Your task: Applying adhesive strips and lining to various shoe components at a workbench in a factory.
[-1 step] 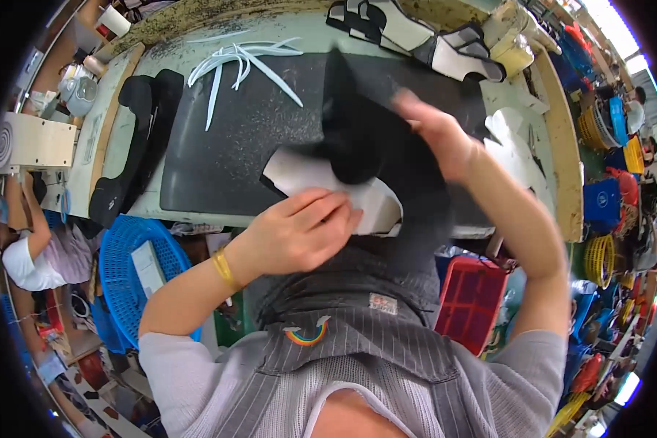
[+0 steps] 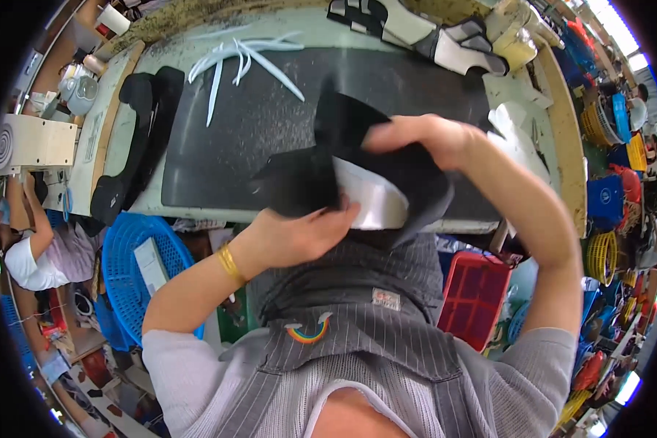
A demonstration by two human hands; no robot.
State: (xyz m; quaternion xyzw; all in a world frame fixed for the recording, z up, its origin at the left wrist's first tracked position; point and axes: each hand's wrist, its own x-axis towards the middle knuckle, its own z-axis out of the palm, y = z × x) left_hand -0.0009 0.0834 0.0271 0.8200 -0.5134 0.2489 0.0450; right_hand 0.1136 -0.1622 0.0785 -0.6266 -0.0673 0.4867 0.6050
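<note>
A bendy black sheet piece with a white inner face (image 2: 372, 201) is held up over the black mat (image 2: 226, 160), near the bench's front edge. It is curled, and its black flaps are blurred by motion. My left hand (image 2: 299, 237) pinches its lower edge, fingers closed and partly behind the black flap. From the right, my right hand (image 2: 431, 139) grips the upper black part, its thumb laid on top and the other fingers mostly hidden. Farther back on the mat lie several pale blue strips (image 2: 266, 69) in a loose tangle.
Black curved pieces (image 2: 142, 135) lie stacked at the left. White and black cut pieces (image 2: 460, 55) sit at the back right, with white scraps (image 2: 515, 135) nearer. Below the bench are a blue basket (image 2: 117, 292) and a red crate (image 2: 474, 299). Another person (image 2: 44, 259) is at far left.
The black flap on the left has folded over the white face near my left hand. My right hand has moved left and down onto the black part.
</note>
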